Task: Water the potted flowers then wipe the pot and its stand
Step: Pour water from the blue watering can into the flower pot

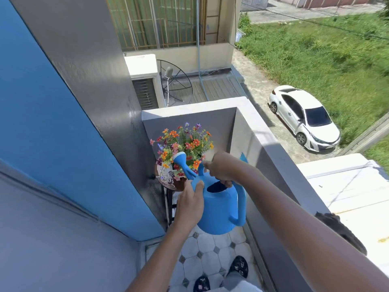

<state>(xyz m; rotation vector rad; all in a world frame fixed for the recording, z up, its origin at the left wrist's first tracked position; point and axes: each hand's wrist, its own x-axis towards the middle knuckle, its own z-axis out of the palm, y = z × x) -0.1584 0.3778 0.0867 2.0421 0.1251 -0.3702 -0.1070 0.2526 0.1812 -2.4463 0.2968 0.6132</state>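
Note:
A blue watering can [219, 209] hangs in the air in front of me, its white-tipped spout [180, 158] tilted up to the left over the flowers. My right hand [221, 167] grips the can's top handle. My left hand [190, 205] presses against the can's left side. The orange, red and purple flowers [185, 144] stand in a patterned pot [166, 173] in the balcony's far corner. The pot rests on a dark metal stand [169, 204], mostly hidden behind my left hand and the can.
A narrow balcony with a tiled floor [210, 256], a blue wall [52, 133] on the left and a grey parapet [263, 154] on the right. My feet in dark slippers [239, 266] are at the bottom. Beyond the parapet, a white car [303, 116] and grass lie below.

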